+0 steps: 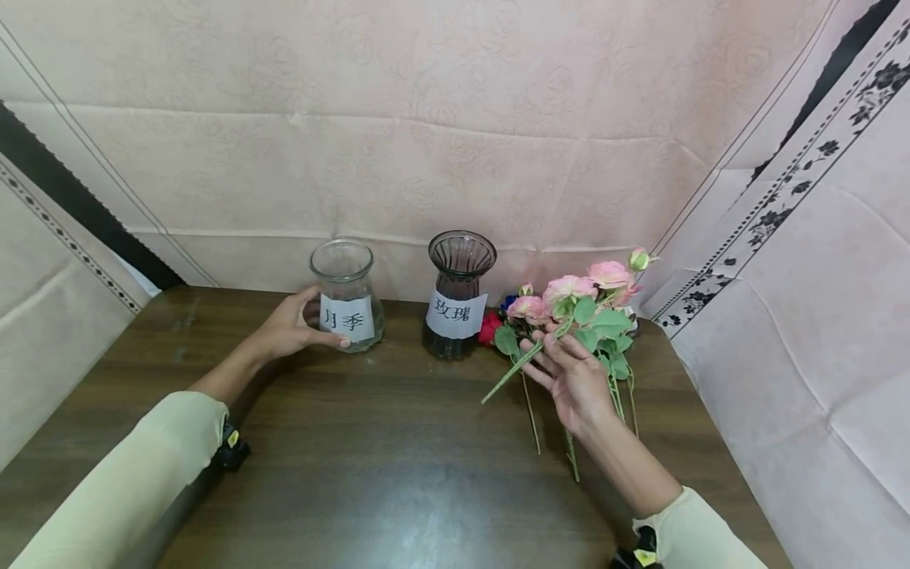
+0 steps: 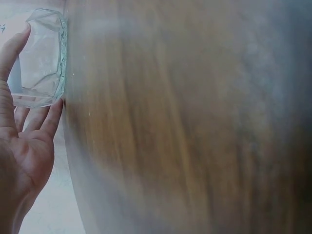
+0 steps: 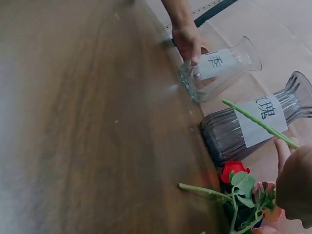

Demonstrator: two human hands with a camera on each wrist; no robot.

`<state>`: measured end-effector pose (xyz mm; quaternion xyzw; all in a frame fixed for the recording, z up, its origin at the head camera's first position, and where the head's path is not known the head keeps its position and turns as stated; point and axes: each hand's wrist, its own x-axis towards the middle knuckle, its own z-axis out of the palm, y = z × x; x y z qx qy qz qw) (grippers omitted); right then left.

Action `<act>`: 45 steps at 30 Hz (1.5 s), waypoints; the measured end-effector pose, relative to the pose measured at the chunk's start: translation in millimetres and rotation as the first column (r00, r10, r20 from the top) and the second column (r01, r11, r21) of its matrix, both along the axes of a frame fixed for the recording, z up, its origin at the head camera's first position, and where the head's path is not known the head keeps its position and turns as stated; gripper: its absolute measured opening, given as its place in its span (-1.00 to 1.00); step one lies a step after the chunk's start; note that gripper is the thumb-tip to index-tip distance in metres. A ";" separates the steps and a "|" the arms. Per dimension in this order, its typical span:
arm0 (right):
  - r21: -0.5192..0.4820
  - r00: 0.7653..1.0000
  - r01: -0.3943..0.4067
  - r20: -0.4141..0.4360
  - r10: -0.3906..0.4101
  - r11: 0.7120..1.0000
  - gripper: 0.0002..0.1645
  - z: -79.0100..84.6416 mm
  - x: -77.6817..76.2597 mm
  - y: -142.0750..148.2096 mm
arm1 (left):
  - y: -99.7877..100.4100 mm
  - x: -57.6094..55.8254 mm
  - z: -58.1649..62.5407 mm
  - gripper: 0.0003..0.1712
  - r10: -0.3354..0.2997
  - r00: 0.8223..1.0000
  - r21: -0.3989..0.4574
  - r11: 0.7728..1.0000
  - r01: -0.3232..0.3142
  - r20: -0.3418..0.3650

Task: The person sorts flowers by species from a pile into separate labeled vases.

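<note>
Clear vase [image 1: 346, 283] in one hand, green stem [image 1: 517, 369] in the other

A person sits or stands at a dark wooden surface [image 1: 370, 458], hands well apart. The left hand [image 1: 290, 325] grips the clear vase low on its side, thumb in front and fingers reaching round behind, probably to keep the glass steady where it stands. The right hand [image 1: 577, 386], other fingers loosely spread, appears to pinch the green stem just below the pink flowers [image 1: 572, 292], a hold that would leave the stem's lower length free. Which blooms belong to that stem is hard to tell.

Between the hands, the dark vase [image 1: 462, 283] stands upright, touched by neither. A red flower [image 1: 489, 326] and a blue flower [image 1: 508, 303] show just beside it, partly hidden, while loose stems [image 1: 571, 458] trail toward the person.

Paper labels are turned to face the person, presumably for easy reading. The clear vase's label [image 1: 347, 318] reads 月季, or Chinese rose; the dark vase's tag [image 1: 456, 316] reads 玫瑰, or rose. No brand name can be made out.
</note>
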<state>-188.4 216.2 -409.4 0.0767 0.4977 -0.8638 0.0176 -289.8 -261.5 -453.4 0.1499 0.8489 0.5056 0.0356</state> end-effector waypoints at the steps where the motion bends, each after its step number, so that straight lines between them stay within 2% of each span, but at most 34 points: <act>1: -0.015 1.000 0.014 -0.013 -0.014 1.000 -0.76 1.2 -1.5 -0.6 | -0.2 -0.1 0.4 0.20 -0.001 1.000 -0.006 1.000 0.001 0.001; 8: -0.146 0.992 0.108 -0.054 -0.117 0.983 -0.78 16.4 -12.3 -5.2 | -0.5 -1.0 -0.2 0.22 0.003 1.000 -0.035 0.999 -0.002 0.005; 15: -0.255 0.978 0.135 -0.120 -0.170 0.958 -0.83 34.0 -25.5 -10.1 | -1.8 -2.5 -1.8 0.27 -0.001 1.000 -0.025 1.000 0.001 0.015; 19: -0.277 0.968 0.154 -0.149 -0.200 0.949 -0.86 41.8 -33.2 -15.1 | -1.9 -2.4 -1.8 0.27 -0.002 1.000 -0.026 1.000 0.002 0.011; 25: -0.327 0.951 0.197 -0.167 -0.262 0.924 -0.80 53.4 -43.2 -24.3 | -0.7 -2.1 -1.5 0.27 0.002 1.000 -0.036 0.999 -0.002 0.011; 29: -0.334 0.937 0.212 -0.196 -0.288 0.918 -0.77 61.0 -48.1 -32.0 | -1.5 -1.3 -1.1 0.25 0.009 1.000 -0.041 0.999 -0.008 0.015; 33: -0.343 0.929 0.215 -0.218 -0.300 0.914 -0.83 66.5 -51.6 -38.6 | -1.4 -1.0 -0.6 0.26 0.010 1.000 -0.044 0.999 -0.009 0.021; 45: -0.393 0.922 0.204 -0.231 -0.311 0.896 -0.80 80.1 -59.3 -66.5 | -1.0 -1.8 -0.9 0.25 -0.005 1.000 -0.032 0.999 0.005 0.002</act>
